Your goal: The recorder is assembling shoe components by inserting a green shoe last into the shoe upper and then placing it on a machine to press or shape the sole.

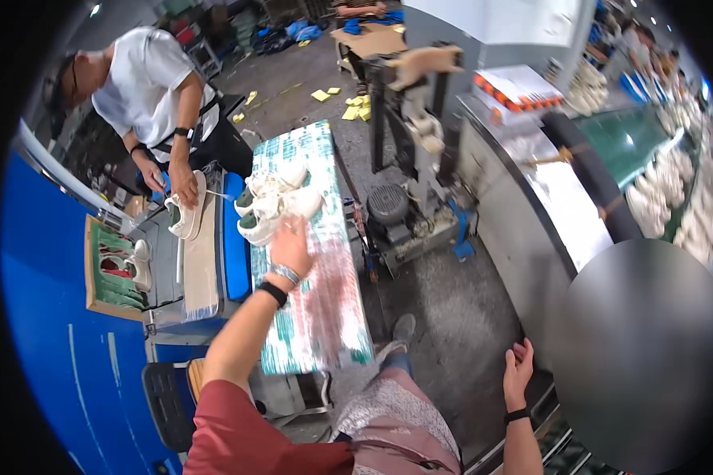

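Several white shoes point(271, 192) stand close together on a table point(309, 293) with a green, white and red patterned cover. My left hand point(291, 252), with a metal watch and a black band at its wrist, reaches over the table. Its slightly blurred fingers close on the near side of the nearest white shoe point(258, 229). At the lower right my right hand point(518, 366), with a black wristband, hangs in the air beside a metal bench. Its fingers are loosely curved and apart, with nothing in them.
At the left a co-worker bends over another white shoe point(188, 214) on a narrow bench. A machine with a motor point(390, 204) stands beyond the table. White shoes point(664, 186) pile up at the right, near an orange-and-white box point(518, 89). A blurred round patch covers the lower right.
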Demonstrator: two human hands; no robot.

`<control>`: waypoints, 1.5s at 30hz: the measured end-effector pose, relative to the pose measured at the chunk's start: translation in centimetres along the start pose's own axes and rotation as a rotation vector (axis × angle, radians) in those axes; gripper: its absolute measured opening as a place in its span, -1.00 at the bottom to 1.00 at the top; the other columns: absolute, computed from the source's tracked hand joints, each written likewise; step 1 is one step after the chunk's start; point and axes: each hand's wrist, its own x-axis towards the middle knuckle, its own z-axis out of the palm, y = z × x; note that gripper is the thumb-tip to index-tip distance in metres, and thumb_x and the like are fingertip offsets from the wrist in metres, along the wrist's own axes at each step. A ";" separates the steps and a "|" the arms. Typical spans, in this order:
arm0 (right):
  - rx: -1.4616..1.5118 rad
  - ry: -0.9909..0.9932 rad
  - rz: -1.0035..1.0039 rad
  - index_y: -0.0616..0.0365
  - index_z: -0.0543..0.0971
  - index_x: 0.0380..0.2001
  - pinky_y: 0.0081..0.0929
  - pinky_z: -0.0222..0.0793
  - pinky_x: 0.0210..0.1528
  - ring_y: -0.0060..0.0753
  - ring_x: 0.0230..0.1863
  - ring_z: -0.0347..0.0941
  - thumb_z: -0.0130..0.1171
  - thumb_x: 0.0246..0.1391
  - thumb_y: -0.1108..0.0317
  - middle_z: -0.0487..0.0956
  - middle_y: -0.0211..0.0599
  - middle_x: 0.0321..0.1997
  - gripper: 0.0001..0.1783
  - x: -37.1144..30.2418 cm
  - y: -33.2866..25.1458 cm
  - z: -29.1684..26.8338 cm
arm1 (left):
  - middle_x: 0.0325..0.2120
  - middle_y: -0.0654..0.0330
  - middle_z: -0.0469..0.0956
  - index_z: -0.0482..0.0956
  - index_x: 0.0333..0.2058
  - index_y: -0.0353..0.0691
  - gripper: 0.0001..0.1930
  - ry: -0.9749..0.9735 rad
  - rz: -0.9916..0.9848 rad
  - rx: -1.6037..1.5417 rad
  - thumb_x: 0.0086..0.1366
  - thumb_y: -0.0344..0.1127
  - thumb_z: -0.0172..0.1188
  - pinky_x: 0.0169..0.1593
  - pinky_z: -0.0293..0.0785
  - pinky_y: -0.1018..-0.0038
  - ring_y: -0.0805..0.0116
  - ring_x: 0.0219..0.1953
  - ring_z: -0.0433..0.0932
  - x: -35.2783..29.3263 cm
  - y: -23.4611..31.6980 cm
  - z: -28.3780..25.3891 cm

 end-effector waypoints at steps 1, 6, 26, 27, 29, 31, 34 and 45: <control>-0.016 -0.077 -0.066 0.19 0.31 0.37 -0.33 0.39 0.22 -0.27 0.11 0.51 0.24 0.22 0.43 0.58 -0.08 0.15 -0.34 2.3 -4.8 3.1 | 0.08 -0.06 0.45 0.43 0.04 -0.36 -0.44 0.171 0.002 0.132 0.03 -0.37 0.32 0.09 0.49 0.06 -0.09 0.12 0.44 2.7 -4.4 0.9; -0.289 -0.569 -0.526 0.22 0.31 0.35 -0.26 0.37 0.24 -0.09 0.17 0.50 0.32 0.09 0.38 0.57 -0.05 0.18 -0.24 10.4 -22.2 25.2 | 0.06 -0.03 0.45 0.38 0.14 -0.32 -0.23 -0.268 -0.111 0.092 -0.13 -0.35 0.44 0.10 0.52 0.13 -0.05 0.12 0.43 6.9 -15.4 6.7; -0.407 -0.933 -1.076 0.26 0.48 -0.11 0.02 0.39 0.07 0.16 0.02 0.48 0.54 -0.38 0.05 0.52 0.05 -0.07 -0.24 5.7 -33.7 56.4 | -0.19 -0.07 0.58 0.53 -0.01 -0.24 -0.46 -0.535 -0.173 -0.259 -0.02 -0.27 0.43 -0.06 0.55 0.08 -0.13 -0.14 0.61 -7.4 -15.9 5.3; -0.313 -0.820 -0.967 0.31 0.47 -0.02 -0.04 0.41 0.13 0.18 0.08 0.47 0.53 -0.32 0.03 0.51 0.07 0.00 -0.17 6.9 -32.9 51.3 | -0.12 -0.14 0.66 0.50 0.11 -0.21 -0.22 -0.499 -0.155 -0.304 -0.04 0.08 0.50 -0.05 0.58 0.03 -0.16 -0.11 0.66 -8.6 -16.7 6.5; -0.473 -0.803 -0.553 0.24 0.45 0.14 -0.13 0.43 0.17 0.08 0.09 0.50 0.51 -0.24 -0.08 0.53 0.06 0.06 -0.08 11.4 -33.2 39.0 | -0.10 -0.14 0.65 0.48 0.13 -0.21 -0.22 -0.558 -0.038 -0.289 -0.03 0.05 0.49 -0.04 0.58 0.04 -0.16 -0.10 0.65 -6.3 -15.9 6.4; -0.580 -0.478 -0.401 0.17 0.53 0.09 -0.15 0.46 0.09 -0.01 -0.01 0.56 0.52 -0.22 -0.20 0.58 -0.07 -0.02 -0.11 15.3 -31.3 28.0 | -0.06 -0.16 0.63 0.44 0.16 -0.21 -0.22 -0.752 -0.045 -0.185 -0.02 0.00 0.48 -0.02 0.58 0.06 -0.18 -0.06 0.64 -4.8 -15.6 5.3; -0.469 -0.174 -0.461 0.09 0.57 0.10 -0.15 0.39 0.17 -0.07 0.10 0.52 0.49 -0.13 -0.10 0.59 -0.09 0.01 -0.23 20.3 -33.6 11.9 | -0.06 -0.22 0.63 0.40 0.20 -0.31 -0.05 -0.945 -0.063 -0.165 -0.08 0.16 0.53 0.05 0.56 0.10 -0.20 -0.03 0.62 -1.1 -12.6 1.2; -0.479 0.358 -0.668 0.37 0.33 0.24 -0.08 0.13 0.38 0.14 0.31 0.26 0.41 0.01 0.19 0.37 0.15 0.25 -0.19 35.6 -25.8 -1.1 | -0.15 -0.07 0.63 0.56 -0.03 -0.29 -0.53 -0.247 0.271 -0.491 0.01 -0.40 0.37 0.08 0.54 0.10 -0.13 -0.06 0.61 13.3 17.0 -9.8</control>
